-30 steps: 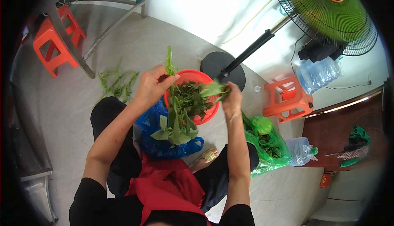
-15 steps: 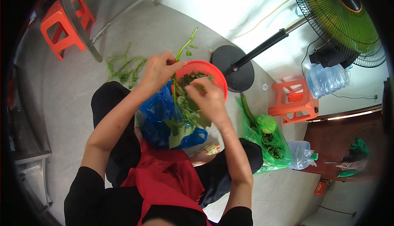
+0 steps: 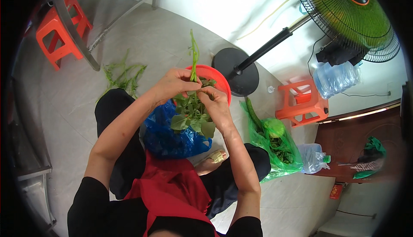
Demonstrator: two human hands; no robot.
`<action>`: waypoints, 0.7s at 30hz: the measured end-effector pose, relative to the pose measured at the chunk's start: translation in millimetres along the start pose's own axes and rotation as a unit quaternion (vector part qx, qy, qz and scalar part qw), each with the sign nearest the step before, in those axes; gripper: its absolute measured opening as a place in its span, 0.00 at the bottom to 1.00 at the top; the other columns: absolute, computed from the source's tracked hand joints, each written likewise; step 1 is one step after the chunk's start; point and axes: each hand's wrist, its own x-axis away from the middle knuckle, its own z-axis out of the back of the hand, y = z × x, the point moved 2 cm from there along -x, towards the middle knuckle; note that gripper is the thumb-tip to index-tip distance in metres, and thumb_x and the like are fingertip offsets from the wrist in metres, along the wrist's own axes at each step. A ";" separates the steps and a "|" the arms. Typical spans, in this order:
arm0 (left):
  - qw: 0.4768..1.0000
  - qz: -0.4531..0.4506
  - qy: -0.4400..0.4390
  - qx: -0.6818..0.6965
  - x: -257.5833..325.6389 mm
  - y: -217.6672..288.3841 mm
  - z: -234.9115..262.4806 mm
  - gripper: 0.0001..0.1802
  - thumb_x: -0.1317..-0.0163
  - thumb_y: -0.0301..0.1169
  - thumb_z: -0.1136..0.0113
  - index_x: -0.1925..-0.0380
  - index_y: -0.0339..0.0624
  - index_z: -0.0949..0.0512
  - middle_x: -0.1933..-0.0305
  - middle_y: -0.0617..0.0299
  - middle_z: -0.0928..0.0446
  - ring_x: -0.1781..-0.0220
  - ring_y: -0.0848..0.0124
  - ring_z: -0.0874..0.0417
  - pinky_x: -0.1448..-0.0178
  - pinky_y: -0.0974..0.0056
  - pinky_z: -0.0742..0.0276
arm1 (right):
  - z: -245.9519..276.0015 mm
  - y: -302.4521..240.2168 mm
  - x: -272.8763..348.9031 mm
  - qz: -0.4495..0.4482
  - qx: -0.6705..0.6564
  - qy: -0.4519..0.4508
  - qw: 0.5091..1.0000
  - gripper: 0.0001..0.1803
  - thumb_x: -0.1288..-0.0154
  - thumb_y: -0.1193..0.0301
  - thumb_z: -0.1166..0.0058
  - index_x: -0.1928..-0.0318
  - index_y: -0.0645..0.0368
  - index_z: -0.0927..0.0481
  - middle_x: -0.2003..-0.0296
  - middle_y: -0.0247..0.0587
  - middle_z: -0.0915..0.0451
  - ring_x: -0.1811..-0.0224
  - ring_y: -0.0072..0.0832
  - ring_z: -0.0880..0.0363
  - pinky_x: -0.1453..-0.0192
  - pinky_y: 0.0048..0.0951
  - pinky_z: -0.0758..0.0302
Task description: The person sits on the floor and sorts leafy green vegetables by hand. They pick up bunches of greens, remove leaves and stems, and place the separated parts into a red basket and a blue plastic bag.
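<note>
My left hand (image 3: 177, 83) is closed on a bunch of leafy green stems (image 3: 194, 58), whose bare ends point away from me. Leaves (image 3: 189, 118) of the bunch hang toward me, over a blue plastic bag (image 3: 170, 140) between my feet. My right hand (image 3: 216, 107) pinches the same greens just below the left one, its fingertips partly hidden among the leaves. Beneath and beyond both hands stands a red mesh basket (image 3: 223, 82) with loose leaves inside. Stripped-looking stems (image 3: 124, 75) lie on the floor to the left.
A pedestal fan's round black base (image 3: 226, 65) stands just beyond the basket. To my right are a green plastic bag (image 3: 292, 168) of vegetables, a clear plastic jug (image 3: 312, 157) and an orange stool (image 3: 301, 103). Another orange stool (image 3: 60, 35) sits far left beside a metal frame (image 3: 71, 26).
My right hand has moved down and closed on the greens beside my left. The stems now stand more upright, with several ends gathered together. The view has shifted slightly.
</note>
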 end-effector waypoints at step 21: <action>0.999 -0.021 0.032 -0.022 14.8 14.6 14.0 0.10 0.38 0.33 0.34 0.62 0.39 0.15 0.69 0.67 0.18 0.70 0.81 0.22 0.67 0.72 0.28 | 85.5 56.7 -39.8 -0.096 -0.350 0.202 0.910 0.09 0.30 0.73 0.50 0.53 0.62 0.25 0.76 0.31 0.30 0.81 0.21 0.34 0.79 0.24 0.32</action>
